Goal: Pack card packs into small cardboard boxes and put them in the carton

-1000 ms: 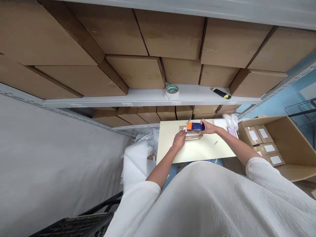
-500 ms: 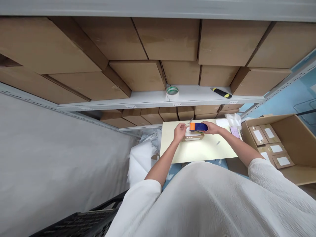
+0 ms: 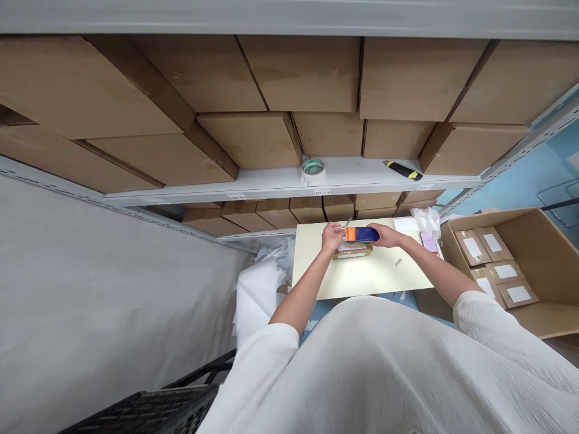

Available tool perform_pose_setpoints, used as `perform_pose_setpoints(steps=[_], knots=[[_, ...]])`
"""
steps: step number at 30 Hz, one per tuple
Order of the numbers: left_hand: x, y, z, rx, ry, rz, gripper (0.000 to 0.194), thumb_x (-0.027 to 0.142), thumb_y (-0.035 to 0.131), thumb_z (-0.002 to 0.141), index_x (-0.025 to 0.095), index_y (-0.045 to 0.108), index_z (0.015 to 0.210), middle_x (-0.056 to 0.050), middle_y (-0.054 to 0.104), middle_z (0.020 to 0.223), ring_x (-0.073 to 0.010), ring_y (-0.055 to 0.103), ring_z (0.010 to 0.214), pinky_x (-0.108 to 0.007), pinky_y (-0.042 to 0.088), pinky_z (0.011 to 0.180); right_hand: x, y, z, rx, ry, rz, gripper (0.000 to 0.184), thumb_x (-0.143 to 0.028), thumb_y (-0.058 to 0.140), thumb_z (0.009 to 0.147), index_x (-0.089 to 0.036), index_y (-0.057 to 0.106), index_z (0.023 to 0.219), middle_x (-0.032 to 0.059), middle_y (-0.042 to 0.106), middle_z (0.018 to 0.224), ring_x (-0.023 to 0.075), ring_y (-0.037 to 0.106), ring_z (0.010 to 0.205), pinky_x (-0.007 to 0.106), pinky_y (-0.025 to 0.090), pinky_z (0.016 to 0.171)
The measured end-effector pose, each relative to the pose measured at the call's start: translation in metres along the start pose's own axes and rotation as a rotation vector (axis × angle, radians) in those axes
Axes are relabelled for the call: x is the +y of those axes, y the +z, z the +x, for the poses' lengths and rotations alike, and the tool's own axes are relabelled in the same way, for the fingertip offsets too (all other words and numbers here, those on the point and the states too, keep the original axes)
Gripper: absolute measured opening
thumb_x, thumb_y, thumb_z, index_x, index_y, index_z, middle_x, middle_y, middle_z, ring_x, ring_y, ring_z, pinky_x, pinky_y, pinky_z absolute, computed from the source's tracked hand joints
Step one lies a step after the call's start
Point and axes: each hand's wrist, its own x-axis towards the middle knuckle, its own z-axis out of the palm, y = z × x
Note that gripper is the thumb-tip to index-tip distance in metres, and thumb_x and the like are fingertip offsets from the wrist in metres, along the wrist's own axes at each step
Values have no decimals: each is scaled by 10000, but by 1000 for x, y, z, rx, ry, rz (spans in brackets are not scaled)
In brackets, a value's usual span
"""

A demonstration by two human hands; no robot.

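My right hand (image 3: pixel 384 235) is wrapped round the blue body of a tape dispenser (image 3: pixel 364 234), whose orange end points left. Fingers of my left hand (image 3: pixel 333 237) are pinched together right at that orange end; what they grip is too small to make out. A thin grey scrap (image 3: pixel 348 222) shows just beyond the fingertips. Below the dispenser sits a small cardboard box (image 3: pixel 351 253) with white labels, partly covered by the dispenser and my left hand. It rests on a pale yellow board (image 3: pixel 325 280).
A phone (image 3: pixel 429 242) and clear plastic wrap (image 3: pixel 425 220) are at the board's right. An open carton (image 3: pixel 549 265) there holds several labelled boxes. On the shelf (image 3: pixel 353 175) above are a tape roll (image 3: pixel 313 169) and a cutter (image 3: pixel 404 170). White foam sheets (image 3: pixel 257 298) hang left.
My left hand has moved slightly right and come up against the dispenser's orange end. The dispenser sits a little lower and further left in view.
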Motion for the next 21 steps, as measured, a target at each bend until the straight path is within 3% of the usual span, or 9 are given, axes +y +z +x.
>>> perform_pose_setpoints(steps=[7,14,21], knots=[[-3,-5,3,-12,1,-66,378,71,806,702,231,606,981,15,749,807,-167,735,798,-310,560,808,-6,-3,-2,-6,22,6,568,-186,827,777,-236,646,1313,83,754,1262,264,725,1083,378,581,959],[-8,-11,4,-41,-29,-141,418,131,911,652,215,621,941,-12,734,812,-189,727,807,-354,576,838,-12,-4,-5,-5,57,-4,569,-134,814,760,-242,637,1290,77,758,1263,263,727,1103,363,579,962],[-14,-11,0,-31,-70,-58,450,64,908,645,219,636,967,-2,725,882,-173,719,819,-357,578,842,-22,-7,-8,-29,110,-37,542,-139,828,772,-225,644,1275,100,755,1267,276,728,1096,361,582,936]])
